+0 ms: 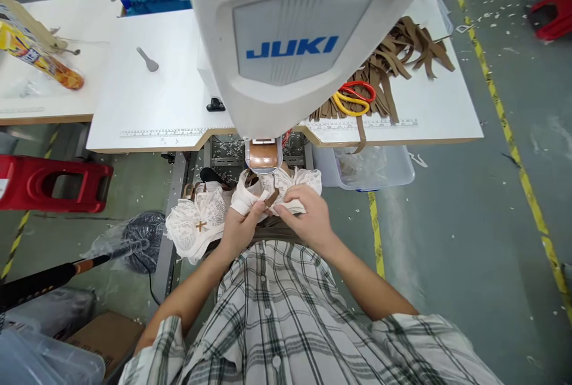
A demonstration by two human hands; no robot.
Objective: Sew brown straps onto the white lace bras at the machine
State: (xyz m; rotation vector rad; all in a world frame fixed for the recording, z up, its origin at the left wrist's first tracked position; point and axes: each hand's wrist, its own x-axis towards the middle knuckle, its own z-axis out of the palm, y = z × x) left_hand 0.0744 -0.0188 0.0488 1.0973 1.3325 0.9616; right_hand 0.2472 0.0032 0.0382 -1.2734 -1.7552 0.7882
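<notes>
White lace garment (295, 180) with a small brown strip (271, 197) lies under the head of a white JUKI sewing machine (286, 33). My left hand (242, 227) pinches its left edge beside the strip. On the right, my right hand (310, 218) grips the near edge of the same garment between thumb and fingers. Another white lace piece with a small brown cross (201, 226) hangs to the left of my left hand. The machine's lower part hides where the garment's far side meets it.
Brown strips (388, 57) and red and yellow scissors (353, 99) lie on the white table (156, 99). A clear bin (384, 167) sits below its right front edge. Red stools (53, 183) and a snack packet (40, 57) are at the left.
</notes>
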